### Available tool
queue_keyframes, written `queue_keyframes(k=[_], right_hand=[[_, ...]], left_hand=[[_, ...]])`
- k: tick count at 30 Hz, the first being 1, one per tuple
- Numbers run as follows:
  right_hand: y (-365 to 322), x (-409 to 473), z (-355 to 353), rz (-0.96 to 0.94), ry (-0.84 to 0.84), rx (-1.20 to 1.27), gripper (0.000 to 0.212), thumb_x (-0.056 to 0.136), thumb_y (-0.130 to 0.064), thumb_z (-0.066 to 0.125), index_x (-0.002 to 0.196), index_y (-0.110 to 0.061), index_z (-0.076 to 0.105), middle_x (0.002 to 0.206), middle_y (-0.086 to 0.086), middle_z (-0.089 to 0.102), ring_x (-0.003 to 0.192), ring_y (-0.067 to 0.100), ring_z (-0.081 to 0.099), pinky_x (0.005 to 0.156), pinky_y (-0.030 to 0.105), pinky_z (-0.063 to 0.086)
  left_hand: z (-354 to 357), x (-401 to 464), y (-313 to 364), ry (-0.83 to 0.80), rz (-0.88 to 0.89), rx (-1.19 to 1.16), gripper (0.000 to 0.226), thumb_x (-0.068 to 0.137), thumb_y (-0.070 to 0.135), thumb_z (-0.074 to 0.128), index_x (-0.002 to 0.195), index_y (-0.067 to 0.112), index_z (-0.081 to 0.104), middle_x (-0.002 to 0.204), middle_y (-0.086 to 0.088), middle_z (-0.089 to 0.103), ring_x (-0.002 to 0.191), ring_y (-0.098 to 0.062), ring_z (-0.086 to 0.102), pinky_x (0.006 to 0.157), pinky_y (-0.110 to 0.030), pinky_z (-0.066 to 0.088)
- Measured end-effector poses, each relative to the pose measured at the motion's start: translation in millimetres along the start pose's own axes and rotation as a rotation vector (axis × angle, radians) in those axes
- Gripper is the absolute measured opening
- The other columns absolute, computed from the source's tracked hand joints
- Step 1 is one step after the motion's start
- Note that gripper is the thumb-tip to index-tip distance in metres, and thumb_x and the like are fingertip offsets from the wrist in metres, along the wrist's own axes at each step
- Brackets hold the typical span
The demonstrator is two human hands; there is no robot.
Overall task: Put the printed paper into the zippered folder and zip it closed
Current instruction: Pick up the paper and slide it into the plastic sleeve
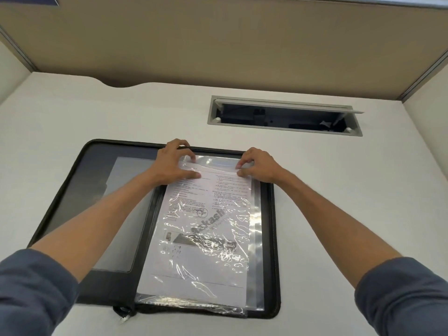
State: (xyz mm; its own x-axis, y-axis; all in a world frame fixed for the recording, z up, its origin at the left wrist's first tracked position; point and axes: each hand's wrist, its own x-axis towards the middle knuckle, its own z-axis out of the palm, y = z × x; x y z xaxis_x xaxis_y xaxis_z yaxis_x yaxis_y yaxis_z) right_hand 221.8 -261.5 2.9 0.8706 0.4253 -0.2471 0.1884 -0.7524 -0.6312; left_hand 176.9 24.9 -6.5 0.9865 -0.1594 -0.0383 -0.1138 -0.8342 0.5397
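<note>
Both hands are working at the far edge of a clear plastic sleeve (252,229) inside the open zippered folder (97,190). The left hand (175,166) is lying with its thumb pressing on the top of the printed paper (198,251), its fingers curling over the sleeve's upper edge near the folder's spine. The right hand (258,166) is pinching the sleeve's top edge between thumb and fingertips at the paper's far right corner. The two hands are sitting apart, one at each upper corner of the sheet. The printed paper is lying almost wholly under the glossy plastic on the folder's right half, slightly tilted, with its top strip showing between the hands. The folder is resting flat and spread open on the white surface (339,190), its zipper pull (123,317) hanging off the near edge. Beyond the folder, a grey cable hatch (286,116) is standing open in the surface. Dark blue sleeves are covering both upper arms.
</note>
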Motion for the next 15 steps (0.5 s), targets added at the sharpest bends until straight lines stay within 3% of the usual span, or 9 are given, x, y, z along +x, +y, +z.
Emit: queue_keyframes(k=[4, 7, 11, 15], right_hand=[[0, -2, 6, -0.013, 0.044, -0.029, 0.014, 0.081, -0.030, 0.074, 0.093, -0.022, 0.076, 0.118, -0.004, 0.057, 0.110, 0.015, 0.051, 0.100, 0.038, 0.041], [1, -5, 9, -0.010, 0.082, -0.032, 0.022, 0.082, -0.033, 0.072, 0.103, -0.023, 0.073, 0.120, -0.003, 0.057, 0.113, 0.018, 0.053, 0.100, 0.037, 0.041], [0, -25, 23, -0.015, 0.197, -0.147, 0.060, 0.087, -0.045, 0.063, 0.140, -0.022, 0.046, 0.146, 0.003, 0.044, 0.134, 0.023, 0.040, 0.113, 0.046, 0.029], [-5, -67, 55, -0.017, 0.298, -0.308, 0.074, 0.093, -0.061, 0.042, 0.152, -0.020, 0.024, 0.160, 0.004, 0.021, 0.148, 0.021, 0.018, 0.119, 0.047, 0.015]], left_hand=[[1, 2, -2, -0.049, -0.026, 0.026, 0.040, 0.067, 0.054, 0.079, 0.096, 0.032, 0.063, 0.137, 0.004, 0.039, 0.136, -0.019, 0.030, 0.111, -0.048, 0.015], [3, 0, -3, -0.028, -0.029, 0.047, 0.046, 0.069, 0.056, 0.077, 0.106, 0.034, 0.061, 0.135, 0.003, 0.039, 0.135, -0.020, 0.031, 0.108, -0.046, 0.016], [13, -20, 0, 0.061, -0.095, 0.073, 0.074, 0.080, 0.058, 0.065, 0.142, 0.027, 0.039, 0.151, -0.003, 0.030, 0.143, -0.023, 0.022, 0.114, -0.051, 0.016], [23, -66, 5, 0.097, -0.152, 0.010, 0.070, 0.087, 0.052, 0.060, 0.145, 0.020, 0.037, 0.155, -0.007, 0.029, 0.144, -0.026, 0.023, 0.117, -0.047, 0.018]])
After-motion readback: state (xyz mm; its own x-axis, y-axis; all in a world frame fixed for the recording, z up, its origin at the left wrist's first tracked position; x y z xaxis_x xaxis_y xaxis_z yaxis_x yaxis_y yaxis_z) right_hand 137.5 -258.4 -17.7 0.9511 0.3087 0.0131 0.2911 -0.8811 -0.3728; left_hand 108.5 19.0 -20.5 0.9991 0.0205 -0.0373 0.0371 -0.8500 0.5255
